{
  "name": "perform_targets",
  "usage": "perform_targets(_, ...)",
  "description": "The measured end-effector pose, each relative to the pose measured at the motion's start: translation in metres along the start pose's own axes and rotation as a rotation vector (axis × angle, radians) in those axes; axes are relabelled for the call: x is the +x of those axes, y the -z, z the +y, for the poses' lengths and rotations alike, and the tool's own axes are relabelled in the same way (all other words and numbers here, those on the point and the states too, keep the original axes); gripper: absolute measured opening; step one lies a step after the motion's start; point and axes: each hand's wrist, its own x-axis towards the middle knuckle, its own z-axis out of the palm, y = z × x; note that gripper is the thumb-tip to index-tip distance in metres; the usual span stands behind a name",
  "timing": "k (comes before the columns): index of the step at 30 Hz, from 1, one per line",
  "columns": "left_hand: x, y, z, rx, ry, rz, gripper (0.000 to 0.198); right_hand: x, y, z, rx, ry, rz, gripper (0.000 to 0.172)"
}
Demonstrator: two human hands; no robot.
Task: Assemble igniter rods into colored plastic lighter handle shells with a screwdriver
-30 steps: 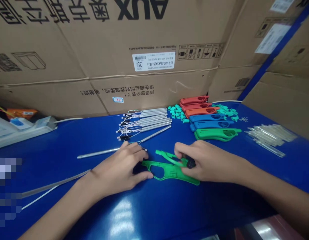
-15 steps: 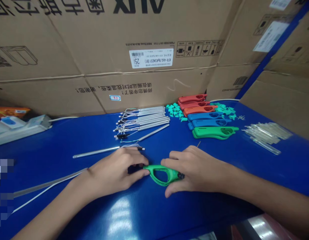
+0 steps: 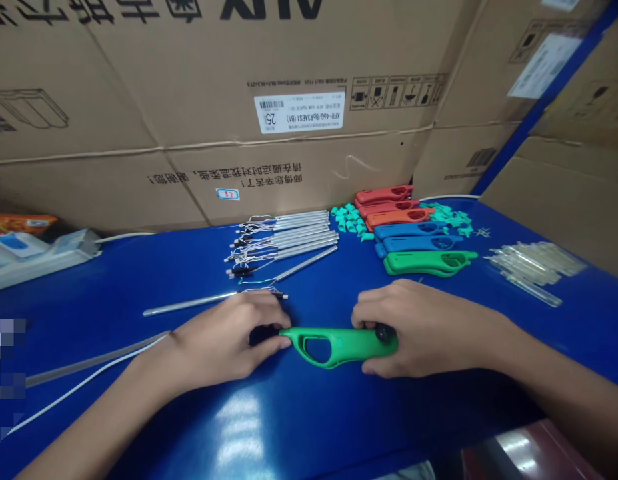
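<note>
Green plastic lighter housing [image 3: 339, 347] lies on the blue table [image 3: 113, 297] at about 6 o'clock in the view, its long axis running almost level from left to right. Its narrow tip and oval finger opening point toward the left hand [image 3: 223, 337], while its thicker end sits in the right hand [image 3: 423, 330]. The left fingers are curled and closed around the narrow tip, hiding it, and a dark part [image 3: 263, 335] shows beneath them, too shaded to identify. The right fingers clasp the thicker end from above with the thumb along its lower edge, and a round black knob [image 3: 385, 333] shows between them. Whether the housing's two halves are fully seated cannot be told.

At 12 o'clock, wired metal rods [image 3: 283, 243] lie in a loose row, and a single metal rod [image 3: 189, 303] lies at 10 o'clock. At 1 o'clock are small teal plastic pieces [image 3: 349, 220] and stacked red, blue and green housings [image 3: 413, 240]. Clear plastic tubes [image 3: 536, 267] lie in a heap at 2 o'clock. Cardboard cartons [image 3: 189, 87] stand behind the table, closed, their contents hidden.
</note>
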Motion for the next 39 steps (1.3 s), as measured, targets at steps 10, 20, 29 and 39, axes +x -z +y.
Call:
perform_targets(10, 0.002, -0.001, 0.003, 0.004, -0.032, 0.031, 0.017, 0.000, -0.002, 0.002, -0.021, -0.005, -0.039, 0.025)
perform_targets(20, 0.002, -0.003, 0.002, -0.013, -0.039, 0.033, 0.014, -0.001, -0.003, 0.004, -0.014, 0.002, -0.054, 0.028)
perform_targets(29, 0.005, -0.007, -0.001, -0.089, 0.037, 0.011, 0.009, -0.001, -0.010, -0.004, -0.062, -0.044, -0.019, 0.023)
perform_targets(39, -0.005, 0.016, 0.020, -0.150, -0.074, 0.306, 0.009, -0.040, -0.006, -0.026, -0.084, -0.117, 0.187, 0.023)
